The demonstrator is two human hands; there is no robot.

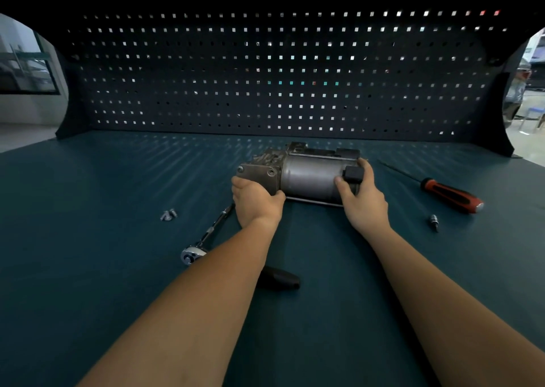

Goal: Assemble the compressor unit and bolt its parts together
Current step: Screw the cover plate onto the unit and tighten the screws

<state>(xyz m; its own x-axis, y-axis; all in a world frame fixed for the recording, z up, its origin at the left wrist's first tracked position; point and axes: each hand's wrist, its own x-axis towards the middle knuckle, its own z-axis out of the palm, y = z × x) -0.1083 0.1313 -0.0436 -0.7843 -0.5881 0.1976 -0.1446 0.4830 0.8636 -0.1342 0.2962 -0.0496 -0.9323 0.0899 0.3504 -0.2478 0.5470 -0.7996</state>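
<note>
Though partly covered by the left hand (258, 202) and right hand (365, 202), sits centre, toward the far side of the teal bench (88, 283): compressor unit (309, 177), long axis running left to right, bolted end plate at the left. Clamped at both ends, fingers curled round it. Hides mid-handle of the ratchet wrench (193, 254) behind the left forearm. Bolts (168, 214) at left too blurred to count.

- Dark pegboard (265, 71), upright across the back; rows of small square holes, many lit from behind
- Teal bench top (88, 180) spread in front of the pegboard, meeting its foot
- Window (26, 62) past the pegboard's left edge
- Blurred person (519, 86) past the pegboard's right edge; blue stool (532, 115) just below
</note>
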